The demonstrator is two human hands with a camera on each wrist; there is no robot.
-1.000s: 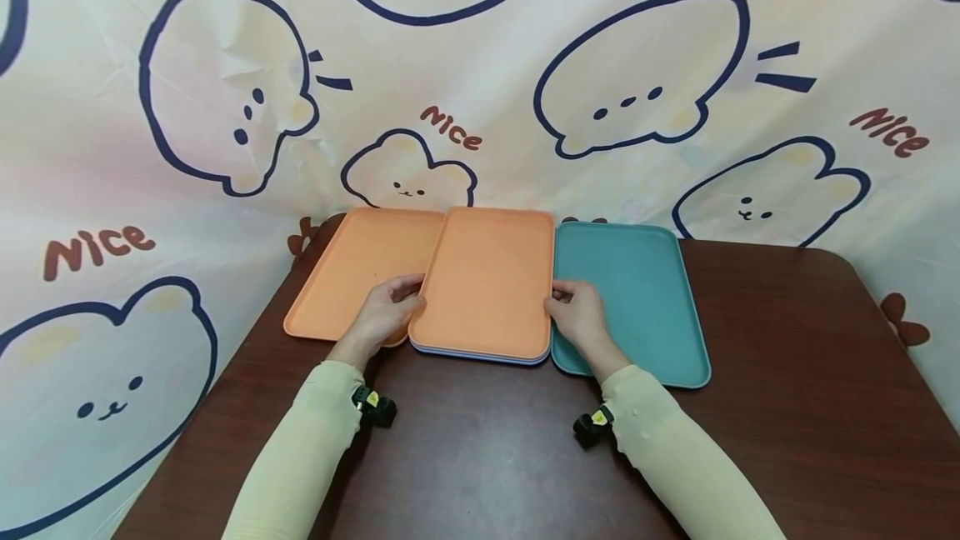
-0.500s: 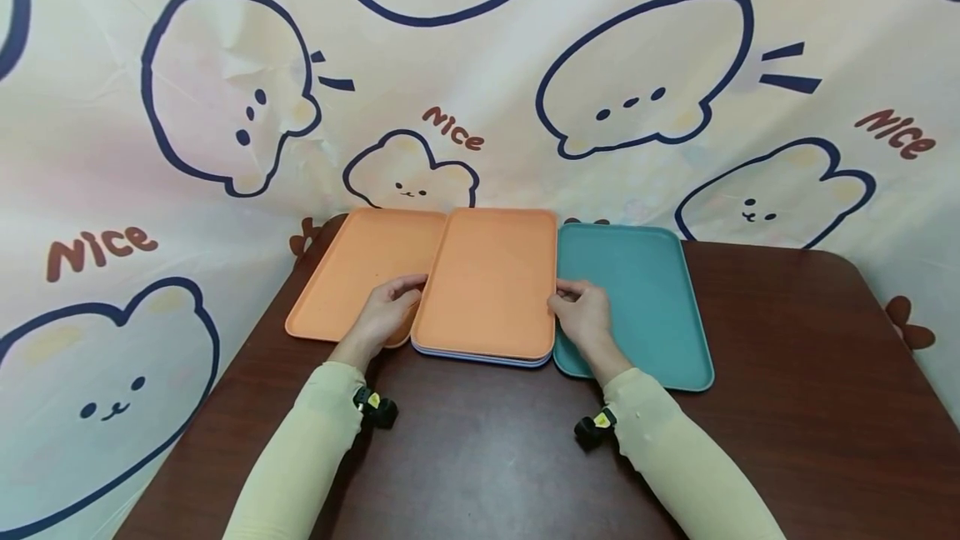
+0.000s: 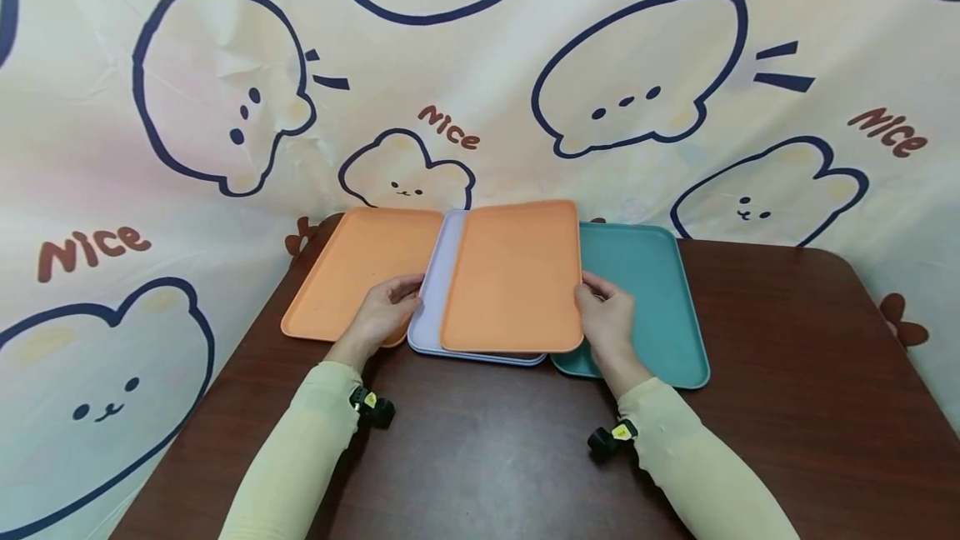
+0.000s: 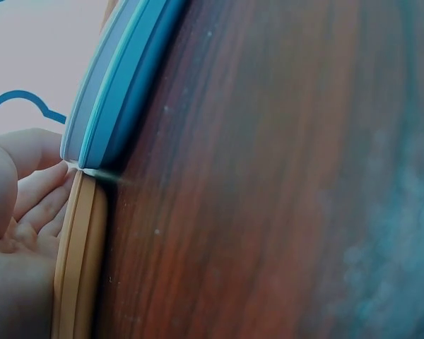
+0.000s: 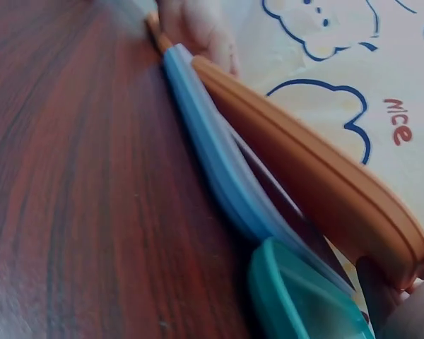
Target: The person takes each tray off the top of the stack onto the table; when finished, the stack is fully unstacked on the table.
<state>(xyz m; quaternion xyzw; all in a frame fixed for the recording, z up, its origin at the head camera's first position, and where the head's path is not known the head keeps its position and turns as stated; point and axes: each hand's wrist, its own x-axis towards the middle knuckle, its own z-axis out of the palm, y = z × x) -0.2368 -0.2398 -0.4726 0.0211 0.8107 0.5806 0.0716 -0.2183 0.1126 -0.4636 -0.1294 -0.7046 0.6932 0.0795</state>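
Observation:
My right hand [image 3: 609, 319] pinches the right edge of an orange tray [image 3: 517, 277], tilted with its right side raised. Under it lies a lavender tray [image 3: 442, 282], its left strip bare, stacked on a blue tray [image 4: 124, 92]. A dark strip shows between orange tray and stack; I cannot tell what it is. My left hand [image 3: 382, 311] holds the left edge of the lavender tray, thumb against its rim, fingertips partly hidden. In the right wrist view the raised orange tray [image 5: 318, 169] slopes up from the stack toward my right fingers.
A second orange tray [image 3: 360, 265] lies flat at the left, partly under my left hand. A teal tray [image 3: 660, 315] lies right of the stack, partly under the raised tray and my right hand. Everything stands on a dark brown table [image 3: 480, 457] before a patterned cloth [image 3: 495, 57].
My right hand has lifted the right side of the upper orange tray and drawn it rightward, uncovering the lavender tray's left strip. The left hand stays in place.

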